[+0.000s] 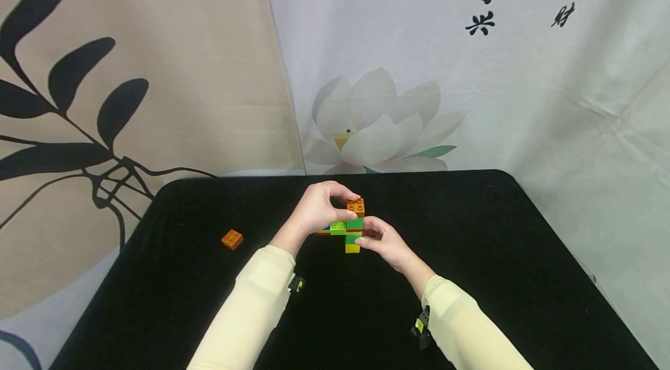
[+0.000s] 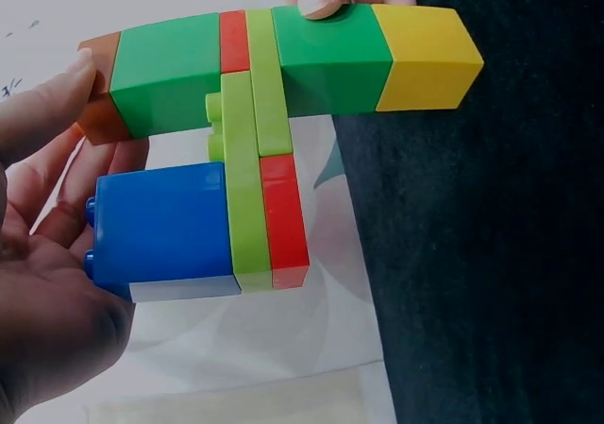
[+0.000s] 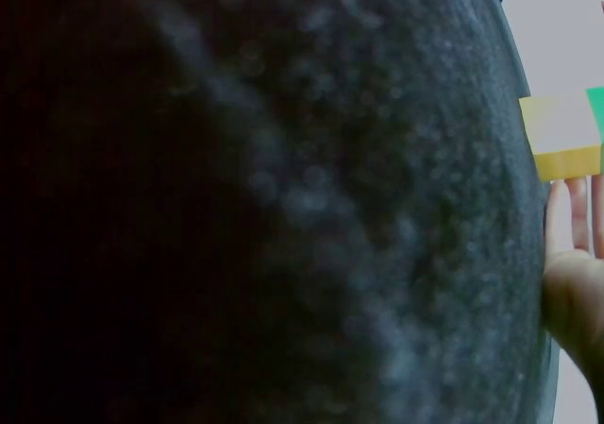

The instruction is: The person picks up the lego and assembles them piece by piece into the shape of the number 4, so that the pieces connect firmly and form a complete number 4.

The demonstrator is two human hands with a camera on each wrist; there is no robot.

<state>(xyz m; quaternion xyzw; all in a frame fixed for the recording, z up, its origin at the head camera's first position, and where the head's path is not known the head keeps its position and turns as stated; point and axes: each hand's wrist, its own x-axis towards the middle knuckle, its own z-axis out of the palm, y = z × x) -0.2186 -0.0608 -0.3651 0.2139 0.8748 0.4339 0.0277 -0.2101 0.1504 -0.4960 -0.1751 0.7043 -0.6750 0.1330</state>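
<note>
Both hands hold a built block of toy bricks above the table. My left hand pinches the orange brick at its top between thumb and fingers. My right hand grips the lower green brick, which has a yellow brick at its end. In the left wrist view an upper green brick joins the orange one. Lime plates and red plates cross the middle, and a studded blue brick sits on the side arm. The right wrist view catches only the yellow end and part of the right hand.
A loose orange brick lies on the black-covered table, left of the hands. Behind the table's far edge hangs a printed cloth with leaves, a lotus and characters.
</note>
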